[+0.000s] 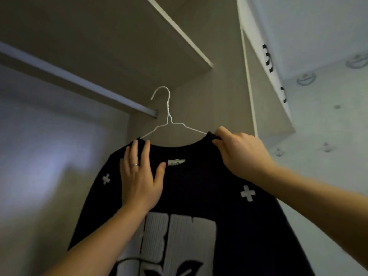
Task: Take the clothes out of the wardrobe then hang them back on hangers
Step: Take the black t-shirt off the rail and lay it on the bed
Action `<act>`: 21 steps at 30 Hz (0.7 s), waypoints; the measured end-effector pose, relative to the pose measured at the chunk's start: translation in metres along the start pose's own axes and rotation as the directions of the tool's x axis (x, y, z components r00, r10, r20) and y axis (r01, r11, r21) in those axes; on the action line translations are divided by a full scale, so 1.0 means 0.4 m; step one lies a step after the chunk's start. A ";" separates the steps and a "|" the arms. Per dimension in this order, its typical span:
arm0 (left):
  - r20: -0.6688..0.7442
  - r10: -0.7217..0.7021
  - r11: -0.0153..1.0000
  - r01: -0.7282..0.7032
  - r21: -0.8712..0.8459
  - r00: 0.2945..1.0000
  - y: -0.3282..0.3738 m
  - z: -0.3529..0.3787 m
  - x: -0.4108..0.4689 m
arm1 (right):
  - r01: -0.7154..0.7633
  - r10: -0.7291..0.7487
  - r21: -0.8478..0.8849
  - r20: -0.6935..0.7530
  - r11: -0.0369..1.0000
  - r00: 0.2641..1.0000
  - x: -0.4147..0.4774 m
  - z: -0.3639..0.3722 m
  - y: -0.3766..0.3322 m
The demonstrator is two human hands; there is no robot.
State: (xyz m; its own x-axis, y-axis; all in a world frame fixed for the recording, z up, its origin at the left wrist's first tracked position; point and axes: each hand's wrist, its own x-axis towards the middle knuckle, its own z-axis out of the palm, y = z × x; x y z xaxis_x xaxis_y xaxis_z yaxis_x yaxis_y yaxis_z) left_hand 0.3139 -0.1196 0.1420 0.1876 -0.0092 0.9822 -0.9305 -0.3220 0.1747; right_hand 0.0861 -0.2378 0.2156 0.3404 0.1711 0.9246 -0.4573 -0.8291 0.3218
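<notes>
black shirt (199, 186) under flat left hand (139, 180), right hand (243, 154) pinching its collar, white hanger (168, 116) near rail (79, 82)

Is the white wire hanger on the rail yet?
Off. The white wire hanger, holding the black printed shirt, has its hook free in air beside the end of the grey metal rail.

Hanger (168, 116): shoulder ends & any bottom bar were hidden inside the black shirt (199, 186); only hook, neck & upper arms showed. Shirt hem & white chest print (179, 236) were cut off at bottom edge. Neck label (176, 162) was too small to read. Rail (79, 82) ran out of frame at left. Dark marks (267, 58) on cabinet door edge were blurred, unreadable.
</notes>
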 end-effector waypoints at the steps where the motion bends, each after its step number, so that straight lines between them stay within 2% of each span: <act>1: -0.009 0.047 0.999 -0.047 -0.001 0.999 0.025 0.008 -0.010 | 0.008 -0.009 -0.045 -0.017 0.999 1.000 -0.024 -0.024 0.028; 4: -0.032 0.183 0.982 -0.185 -0.037 0.982 0.122 0.029 -0.038 | -0.001 -0.011 -0.145 -0.082 0.989 0.997 -0.104 -0.104 0.129; 8: -0.032 0.290 0.944 -0.292 -0.156 0.956 0.293 0.045 -0.075 | -0.069 0.040 -0.261 -0.115 0.963 0.993 -0.217 -0.226 0.276; 14: -0.034 0.465 0.834 -0.450 -0.318 0.885 0.579 0.087 -0.167 | -0.146 0.124 -0.417 -0.079 0.897 0.989 -0.400 -0.429 0.466; 18: -0.043 0.481 0.781 -0.450 -0.434 0.876 0.787 0.130 -0.250 | -0.206 0.195 -0.487 -0.074 0.849 0.978 -0.538 -0.558 0.601; 21: 0.001 0.416 0.748 -0.343 -0.568 0.909 0.956 0.166 -0.323 | -0.245 0.256 -0.515 -0.052 0.821 0.965 -0.654 -0.652 0.698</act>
State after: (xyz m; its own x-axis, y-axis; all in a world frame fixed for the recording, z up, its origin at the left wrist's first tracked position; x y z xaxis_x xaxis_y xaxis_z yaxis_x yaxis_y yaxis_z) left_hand -0.0455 -0.3043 0.0775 -0.2168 -0.1430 0.9657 -0.9394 0.2997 -0.1665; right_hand -0.3448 -0.3751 0.1167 0.1686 -0.0189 0.9855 -0.8824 -0.4485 0.1424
